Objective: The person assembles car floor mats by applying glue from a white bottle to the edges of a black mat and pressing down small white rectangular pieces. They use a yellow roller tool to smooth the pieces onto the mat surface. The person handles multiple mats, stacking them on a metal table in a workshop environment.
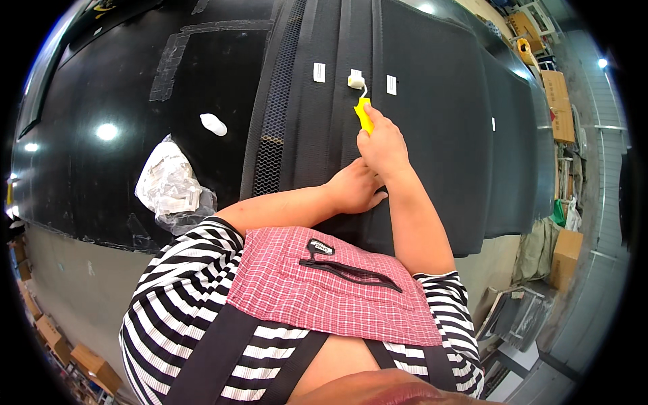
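The right hand is clenched around the yellow handle of a small roller, whose white head sits just beyond the knuckles, pressed on or very near the black fabric sheet that covers the worktop. The left hand lies flat and released just behind the right wrist, palm down on the same sheet, grasping nothing.

To either side of the roller head are two small white tags stuck on the fabric, one to its left and one to its right, both close. Further left of the hands runs a mesh strip, and beyond it, on the glossy bare part of the worktop, rest a small white piece and a crumpled clear plastic bag with pale contents.

Risks, as I judge them: the roller head is narrow and held at arm's reach, so a tilted wrist could let it ride on one edge and leave a crease or an unpressed line. If the flat left hand lifts or slides, the sheet may creep under the roller's push and bunch. The roller could also catch a tag's edge and peel or skew it. The apron leaning on the near edge might drag the fabric.
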Available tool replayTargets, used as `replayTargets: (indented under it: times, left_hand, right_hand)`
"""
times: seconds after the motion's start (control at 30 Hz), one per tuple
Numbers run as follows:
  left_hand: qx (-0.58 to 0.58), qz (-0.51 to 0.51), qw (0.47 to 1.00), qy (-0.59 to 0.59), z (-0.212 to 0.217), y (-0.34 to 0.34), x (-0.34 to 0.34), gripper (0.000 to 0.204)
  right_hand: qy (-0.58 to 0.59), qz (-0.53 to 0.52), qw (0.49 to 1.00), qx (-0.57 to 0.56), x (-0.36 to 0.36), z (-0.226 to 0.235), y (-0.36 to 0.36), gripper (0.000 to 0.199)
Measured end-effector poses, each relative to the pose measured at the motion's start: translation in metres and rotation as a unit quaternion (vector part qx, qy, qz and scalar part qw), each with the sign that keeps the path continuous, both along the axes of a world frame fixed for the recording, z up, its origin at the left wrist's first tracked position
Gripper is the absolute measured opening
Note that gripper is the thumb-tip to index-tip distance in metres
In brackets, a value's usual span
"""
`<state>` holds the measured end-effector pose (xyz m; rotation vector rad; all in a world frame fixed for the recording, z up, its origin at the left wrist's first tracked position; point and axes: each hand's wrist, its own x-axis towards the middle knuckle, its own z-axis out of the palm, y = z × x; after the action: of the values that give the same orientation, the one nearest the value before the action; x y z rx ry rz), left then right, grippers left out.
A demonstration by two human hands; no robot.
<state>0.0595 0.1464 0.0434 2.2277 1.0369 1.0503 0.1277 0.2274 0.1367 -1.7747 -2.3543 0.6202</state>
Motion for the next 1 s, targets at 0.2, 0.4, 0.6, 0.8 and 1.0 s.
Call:
replayTargets:
  times: [0.2,0.4,0.6,0.8,1.0]
  left_hand:
    - [-0.02,-0.016,1.0,0.018,0.008,0.0,-0.004,0.048]
    - [-0.035,-0.019,0.999,-0.001,0.005,0.002,-0.001,0.048]
    - [-0.027,-0.011,0.999,-0.043,0.015,0.001,-0.005,0.043]
    - [-0.05,-0.049,0.995,-0.069,-0.003,0.005,-0.001,0.052]
    - [-0.101,-0.047,0.986,-0.126,0.004,0.0,-0.007,0.048]
  right_hand:
    - [-0.017,0.002,0.999,-0.032,0.002,0.012,-0.007,0.057]
    - [-0.039,-0.014,0.997,-0.063,0.0,0.029,-0.01,0.057]
    - [0.114,-0.007,0.993,-0.01,-0.002,0.035,-0.017,0.054]
    - [0.086,0.034,0.996,-0.012,-0.057,0.012,-0.011,0.058]
    - [-0.003,0.062,0.998,-0.008,-0.069,-0.013,-0.002,0.059]
